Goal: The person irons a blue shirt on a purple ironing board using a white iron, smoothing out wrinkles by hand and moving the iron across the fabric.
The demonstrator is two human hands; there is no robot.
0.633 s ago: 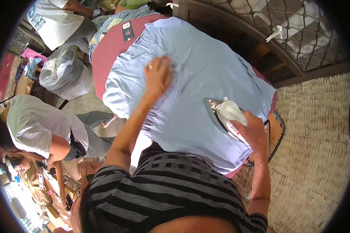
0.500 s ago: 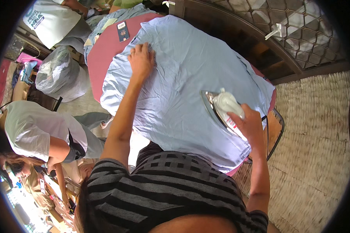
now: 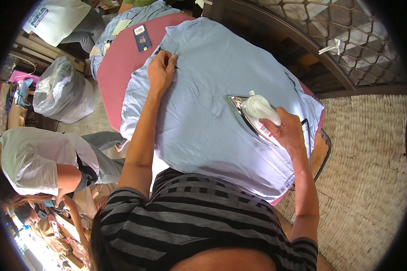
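A light blue cloth garment (image 3: 221,67) lies spread over a pink-red ironing board (image 3: 115,79). My right hand (image 3: 285,131) is wrapped round the handle of a white clothes iron (image 3: 257,108), whose metal plate rests on the garment right of the middle. Toward the garment's far left edge, my left hand (image 3: 162,72) has its fingers drawn together in a pinch on the cloth. Small dark spots show beside those fingertips; I cannot make out what they are. Fine wrinkles run through the cloth near my left forearm.
A dark blue tag (image 3: 142,38) lies on the board's far left. More clothes (image 3: 135,16) are heaped behind it. A full clear plastic bag (image 3: 61,90) and a bending person in a white shirt (image 3: 45,158) are at left. A dark lattice gate (image 3: 312,45) borders the far right.
My left fingers have gone from spread on the cloth to pinched together. The iron has slid slightly left and away from me, and the cloth around it looks smoother.
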